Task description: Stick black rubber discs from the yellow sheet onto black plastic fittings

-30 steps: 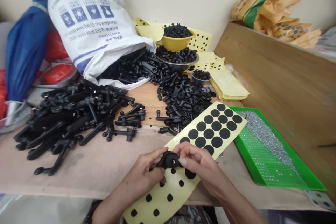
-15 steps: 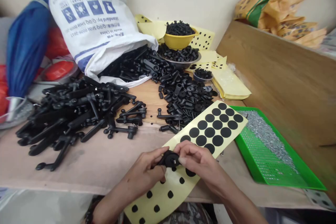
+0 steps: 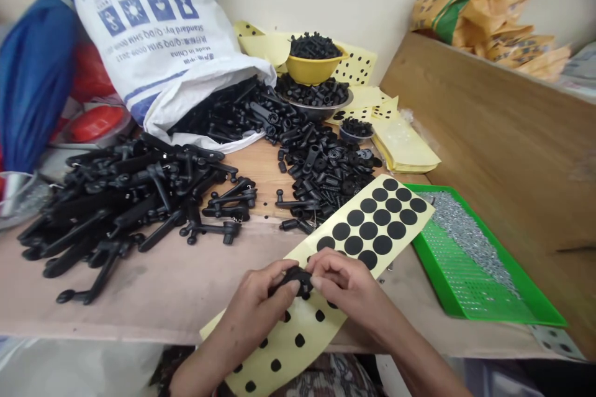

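Head view: pinching a black part (image 3: pixel 304 287) between left hand (image 3: pixel 261 299) and right hand (image 3: pixel 347 281), over a dotted yellow sheet (image 3: pixel 282 346) at the desk (image 3: pixel 158 301). Apparently mid-fitting, calling next for steady thumb pressure.

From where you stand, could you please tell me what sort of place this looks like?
Most likely a workbench for assembling small parts: there is a heap of black plastic parts, a green tray of small metal pieces, and a pale yellow sheet bearing black discs.

Table (image 3: pixel 186 298), piled black parts (image 3: pixel 135 216), white sack (image 3: pixel 158 43), green tray (image 3: pixel 540 305), yellow sheet (image 3: pixel 379 230)
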A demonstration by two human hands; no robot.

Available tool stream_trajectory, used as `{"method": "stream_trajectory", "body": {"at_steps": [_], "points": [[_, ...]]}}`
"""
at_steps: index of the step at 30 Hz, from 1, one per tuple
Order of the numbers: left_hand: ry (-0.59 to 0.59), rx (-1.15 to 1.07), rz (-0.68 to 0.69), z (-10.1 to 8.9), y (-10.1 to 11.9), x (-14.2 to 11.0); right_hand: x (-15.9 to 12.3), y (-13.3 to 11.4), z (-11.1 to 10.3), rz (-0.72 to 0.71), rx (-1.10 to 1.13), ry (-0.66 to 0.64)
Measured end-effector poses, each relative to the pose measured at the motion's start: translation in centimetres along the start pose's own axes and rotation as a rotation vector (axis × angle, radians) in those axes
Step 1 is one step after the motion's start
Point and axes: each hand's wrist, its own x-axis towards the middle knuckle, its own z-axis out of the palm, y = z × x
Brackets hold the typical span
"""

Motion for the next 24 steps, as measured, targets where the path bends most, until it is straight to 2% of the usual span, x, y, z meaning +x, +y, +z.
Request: {"method": "stream_trajectory", "body": {"at_steps": [3, 5, 10, 12, 14, 17, 20, 22, 24], "points": [[0.075, 0.087, 0.037, 0.2, -0.3, -0.1, -0.3, 0.1, 0.2, -0.048, -0.097, 0.031], [0.087, 0.102, 0.046, 0.2, -0.5, -0.1, -0.4, 0.1, 0.3, -0.028, -0.057, 0.028], [0.071, -0.073, 0.012, 0.2, -0.6, -0.3, -0.7, 1.0, 0.0, 0.214, 0.463, -0.079], [0.082, -0.143, -0.028, 0.1, -0.6, -0.6, -0.8, 1.5, -0.1, 0.267, 0.630, -0.045], [0.097, -0.166, -0.043, 0.0, -0.8, -0.8, -0.8, 1.8, 0.1, 0.259, 0.657, 0.014], [0.100, -0.147, -0.018, 0.0, -0.9, -1.3, -1.0, 1.3, 1.0, 0.159, 0.393, 0.005], [0.080, -0.173, 0.000, 0.0, -0.8, -2.0, -1.3, 0.0, 2.5, -0.042, 0.029, -0.082], [0.081, -0.224, -0.032, 0.0, -0.9, -2.7, -1.7, -0.8, 3.6, -0.189, -0.102, -0.138], [0.100, -0.248, -0.082, -0.5, -1.4, -4.0, -2.1, -1.3, 4.3, -0.262, -0.174, -0.226]]}}
